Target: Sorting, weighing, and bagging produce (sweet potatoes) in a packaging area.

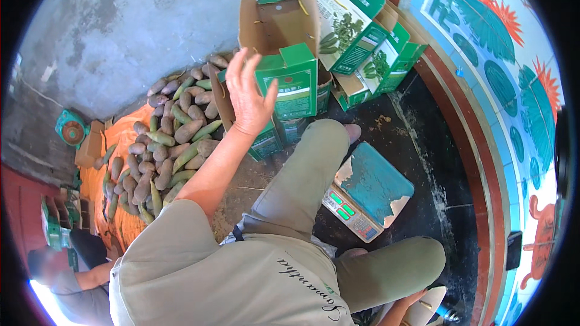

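Note:
My left hand (249,95) is raised with its fingers spread, in front of an open-topped green cardboard box (287,87). Nothing shows in that hand, and whether it touches the box I cannot tell. The box's brown flaps (248,15) stand up. At the lower right, partly behind my bent knee, is my right hand (413,299). It is next to a beige object (428,305) whose kind is unclear; its fingers are mostly hidden. Between my legs stands a digital scale (356,217) with a worn teal platform (377,175) and lit green displays.
Left of the boxes, a large pile of brown and green tubers or long vegetables (175,127) lies on an orange sheet (93,184). More green printed boxes (356,30) lean at the back right. A tiled wall (489,66) curves along the right. Another person (78,290) is at the lower left.

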Demonstrator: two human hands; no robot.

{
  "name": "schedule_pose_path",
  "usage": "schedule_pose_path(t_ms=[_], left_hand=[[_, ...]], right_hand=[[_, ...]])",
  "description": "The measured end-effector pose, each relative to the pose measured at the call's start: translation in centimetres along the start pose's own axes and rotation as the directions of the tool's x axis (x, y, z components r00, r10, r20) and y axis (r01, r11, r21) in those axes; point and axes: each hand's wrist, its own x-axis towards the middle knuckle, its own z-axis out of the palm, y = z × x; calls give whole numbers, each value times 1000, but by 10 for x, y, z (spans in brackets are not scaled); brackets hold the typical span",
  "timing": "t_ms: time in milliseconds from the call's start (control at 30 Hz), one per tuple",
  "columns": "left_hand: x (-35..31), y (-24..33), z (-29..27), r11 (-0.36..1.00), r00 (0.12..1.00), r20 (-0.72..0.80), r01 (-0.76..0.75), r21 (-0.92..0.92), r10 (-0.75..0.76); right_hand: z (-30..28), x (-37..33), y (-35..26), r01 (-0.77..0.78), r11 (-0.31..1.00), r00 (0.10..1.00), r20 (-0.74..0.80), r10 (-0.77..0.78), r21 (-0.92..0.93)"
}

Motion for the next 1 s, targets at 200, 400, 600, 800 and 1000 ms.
schedule_pose_path(t_ms=[200, 400, 600, 800, 1000], left_hand=[[16, -47, 23, 853, 866, 68, 499, -151, -495], [8, -87, 85, 679, 749, 234, 662, -317, -620], [22, -68, 69, 657, 707, 14, 664, -357, -708], [46, -60, 22, 612, 718, -126, 472, -634, -684], [89, 4, -55, 253, 752, -26, 189, -949, -658]], right_hand=[[-25, -24, -37, 5, 979, 1000, 2, -4, -205], [-58, 26, -60, -6, 920, 998, 52, 29, -392], [-75, 43, -60, -1, 976, 1000, -10, -2, -217], [-150, 102, -130, 23, 1000, 981, -192, -22, 3], [-197, 179, -195, 250, 937, 910, -390, -142, 242]])
